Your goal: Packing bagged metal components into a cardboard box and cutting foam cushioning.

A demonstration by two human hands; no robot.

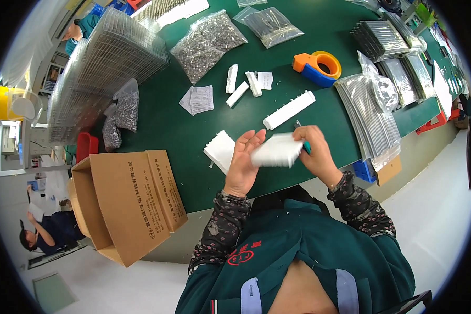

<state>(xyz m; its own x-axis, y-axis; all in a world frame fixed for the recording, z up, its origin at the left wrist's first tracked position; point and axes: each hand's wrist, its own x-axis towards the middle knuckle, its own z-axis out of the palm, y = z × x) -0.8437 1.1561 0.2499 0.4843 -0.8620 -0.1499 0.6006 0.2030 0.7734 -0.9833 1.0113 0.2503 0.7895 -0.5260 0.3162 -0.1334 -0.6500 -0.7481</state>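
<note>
A white foam block [277, 150], smeared by motion, is held above the near edge of the green table. My right hand [319, 157] is closed on its right side. In that same hand is a teal-handled tool [307, 147], which looks like a cutter; its tip points away from me. At the block's left edge is my left hand [242, 165], palm up, fingers stretched out; I cannot tell whether it touches. Beside it lies another white foam piece [221, 149]. Beyond my hands is a long white foam strip [289, 110].
Smaller foam strips [237, 94] and paper slips [198, 100] lie mid-table, near an orange-and-blue tape dispenser [319, 67]. Bags of small metal parts [209, 44] are farther back. An open cardboard box [128, 204] and wire racks [102, 78] stand left. Bagged grey strips [369, 115] lie right.
</note>
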